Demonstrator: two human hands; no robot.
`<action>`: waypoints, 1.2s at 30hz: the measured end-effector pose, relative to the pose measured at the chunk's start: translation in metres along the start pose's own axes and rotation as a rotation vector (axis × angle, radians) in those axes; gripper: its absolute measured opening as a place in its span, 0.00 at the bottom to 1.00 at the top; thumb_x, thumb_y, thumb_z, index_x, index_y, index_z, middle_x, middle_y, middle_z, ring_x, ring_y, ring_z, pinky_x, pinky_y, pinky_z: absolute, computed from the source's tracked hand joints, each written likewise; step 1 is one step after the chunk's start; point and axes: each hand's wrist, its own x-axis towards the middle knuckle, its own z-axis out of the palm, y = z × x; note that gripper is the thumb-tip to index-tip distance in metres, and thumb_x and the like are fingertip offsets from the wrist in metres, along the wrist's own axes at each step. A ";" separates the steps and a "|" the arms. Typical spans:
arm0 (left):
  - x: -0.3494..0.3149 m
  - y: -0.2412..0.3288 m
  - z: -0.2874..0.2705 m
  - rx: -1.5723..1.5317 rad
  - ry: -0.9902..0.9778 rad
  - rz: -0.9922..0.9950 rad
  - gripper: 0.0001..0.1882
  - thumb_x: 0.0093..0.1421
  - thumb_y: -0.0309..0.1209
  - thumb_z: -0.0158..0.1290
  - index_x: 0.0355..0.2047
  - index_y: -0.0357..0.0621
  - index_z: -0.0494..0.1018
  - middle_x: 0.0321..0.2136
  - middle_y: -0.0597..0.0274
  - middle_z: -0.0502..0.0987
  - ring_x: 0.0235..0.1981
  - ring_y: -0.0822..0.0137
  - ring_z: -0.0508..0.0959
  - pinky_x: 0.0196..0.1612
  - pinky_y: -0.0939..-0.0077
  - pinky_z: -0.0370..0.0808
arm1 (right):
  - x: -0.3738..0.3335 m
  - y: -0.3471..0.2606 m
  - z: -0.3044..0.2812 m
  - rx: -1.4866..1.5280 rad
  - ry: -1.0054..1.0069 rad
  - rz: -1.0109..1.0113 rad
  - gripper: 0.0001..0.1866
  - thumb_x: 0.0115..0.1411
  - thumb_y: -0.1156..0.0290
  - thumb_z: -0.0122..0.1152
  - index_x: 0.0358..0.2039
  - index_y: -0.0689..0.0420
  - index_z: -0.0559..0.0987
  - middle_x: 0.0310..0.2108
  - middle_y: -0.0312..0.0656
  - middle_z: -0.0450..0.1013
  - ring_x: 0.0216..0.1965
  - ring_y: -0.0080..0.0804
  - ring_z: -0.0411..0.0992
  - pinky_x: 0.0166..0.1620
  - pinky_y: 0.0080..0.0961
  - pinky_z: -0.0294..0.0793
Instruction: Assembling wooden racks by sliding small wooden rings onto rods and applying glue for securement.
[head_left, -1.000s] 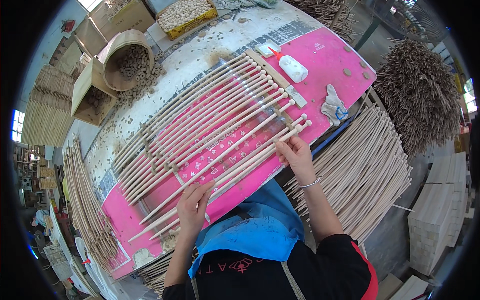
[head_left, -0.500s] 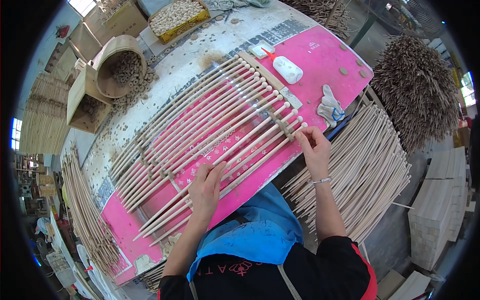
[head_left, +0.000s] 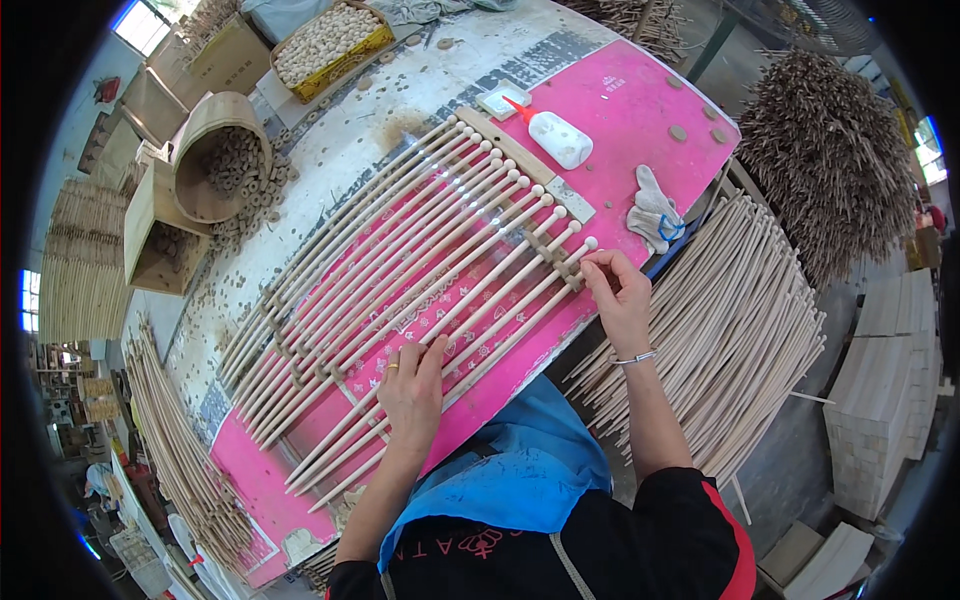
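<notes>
Head view: our left hand (head_left: 410, 388) and right hand (head_left: 622, 300) curl, grips unclear, at lined-up ball-tipped rods (head_left: 440, 215); loose sticks (head_left: 710, 330) remain.

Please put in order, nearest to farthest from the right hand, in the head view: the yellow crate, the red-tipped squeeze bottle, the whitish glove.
1. Whitish glove, just beyond the right hand, slightly rightward.
2. Red-tipped squeeze bottle, farther up, to the hand's left.
3. Yellow crate, far off at upper left.
</notes>
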 end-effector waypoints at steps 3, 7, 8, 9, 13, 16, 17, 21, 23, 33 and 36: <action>0.001 -0.001 0.000 0.014 -0.007 0.023 0.15 0.58 0.24 0.60 0.46 0.46 0.83 0.34 0.61 0.75 0.35 0.61 0.78 0.35 0.67 0.76 | 0.001 0.003 -0.002 0.002 0.073 -0.028 0.07 0.66 0.71 0.65 0.39 0.62 0.83 0.25 0.34 0.78 0.26 0.17 0.72 0.31 0.19 0.71; 0.005 -0.005 -0.010 -0.077 -0.010 0.013 0.17 0.57 0.25 0.63 0.48 0.46 0.82 0.35 0.61 0.76 0.37 0.59 0.77 0.39 0.63 0.75 | 0.005 0.007 -0.017 -0.024 0.120 0.023 0.07 0.65 0.73 0.65 0.41 0.62 0.83 0.27 0.34 0.78 0.27 0.17 0.71 0.33 0.18 0.70; 0.006 -0.008 -0.014 -0.079 -0.011 0.016 0.17 0.57 0.25 0.63 0.48 0.46 0.82 0.35 0.61 0.76 0.37 0.59 0.77 0.39 0.63 0.75 | 0.004 0.010 -0.021 -0.025 0.123 0.024 0.07 0.65 0.73 0.65 0.41 0.62 0.83 0.27 0.34 0.78 0.27 0.17 0.71 0.33 0.18 0.70; 0.005 -0.012 -0.019 -0.095 -0.008 0.021 0.18 0.57 0.26 0.64 0.49 0.46 0.82 0.36 0.61 0.77 0.38 0.59 0.77 0.41 0.63 0.75 | 0.004 0.013 -0.024 -0.029 0.139 0.001 0.07 0.65 0.73 0.65 0.42 0.62 0.83 0.28 0.34 0.78 0.28 0.17 0.71 0.33 0.18 0.71; -0.008 -0.012 -0.034 -0.155 -0.062 0.068 0.21 0.56 0.27 0.65 0.51 0.45 0.81 0.38 0.61 0.77 0.39 0.59 0.77 0.42 0.64 0.73 | 0.001 0.022 -0.032 -0.092 0.150 -0.033 0.08 0.65 0.74 0.65 0.43 0.62 0.83 0.32 0.35 0.77 0.30 0.18 0.71 0.35 0.20 0.71; -0.024 -0.008 -0.036 -0.158 -0.117 0.082 0.24 0.55 0.29 0.66 0.54 0.45 0.80 0.41 0.61 0.77 0.41 0.59 0.76 0.44 0.64 0.72 | -0.001 0.016 -0.028 -0.118 0.144 -0.033 0.09 0.64 0.74 0.66 0.43 0.62 0.83 0.31 0.36 0.75 0.30 0.21 0.71 0.36 0.21 0.72; -0.028 -0.006 -0.037 -0.158 -0.117 0.083 0.24 0.55 0.29 0.66 0.54 0.45 0.80 0.41 0.61 0.77 0.41 0.59 0.76 0.44 0.64 0.72 | 0.000 0.018 -0.029 -0.228 0.124 -0.082 0.13 0.63 0.74 0.67 0.48 0.60 0.82 0.34 0.38 0.73 0.31 0.26 0.72 0.37 0.23 0.73; -0.037 -0.002 -0.040 -0.094 -0.167 0.056 0.31 0.52 0.30 0.69 0.58 0.48 0.78 0.47 0.61 0.75 0.46 0.57 0.75 0.49 0.61 0.70 | 0.008 0.006 -0.024 -0.349 0.071 -0.107 0.20 0.61 0.75 0.67 0.55 0.56 0.81 0.38 0.41 0.73 0.34 0.33 0.74 0.40 0.27 0.75; -0.037 -0.003 -0.037 -0.075 -0.168 0.061 0.32 0.51 0.30 0.69 0.59 0.48 0.77 0.48 0.61 0.75 0.48 0.57 0.75 0.51 0.60 0.70 | 0.016 0.014 -0.029 -0.398 -0.074 -0.167 0.25 0.59 0.76 0.66 0.59 0.53 0.79 0.42 0.41 0.73 0.38 0.37 0.76 0.42 0.29 0.76; -0.039 -0.004 -0.030 -0.113 -0.165 0.049 0.28 0.55 0.29 0.65 0.58 0.46 0.77 0.46 0.60 0.76 0.46 0.56 0.75 0.51 0.60 0.71 | 0.027 0.024 -0.023 -0.354 -0.096 -0.201 0.24 0.58 0.79 0.65 0.56 0.53 0.80 0.42 0.41 0.74 0.41 0.37 0.77 0.44 0.30 0.76; -0.038 -0.004 -0.032 -0.128 -0.166 0.035 0.28 0.55 0.29 0.65 0.58 0.45 0.77 0.46 0.59 0.76 0.46 0.56 0.75 0.51 0.59 0.71 | 0.026 0.023 -0.021 -0.339 -0.074 -0.215 0.24 0.58 0.80 0.65 0.56 0.53 0.80 0.42 0.41 0.74 0.40 0.37 0.77 0.44 0.29 0.77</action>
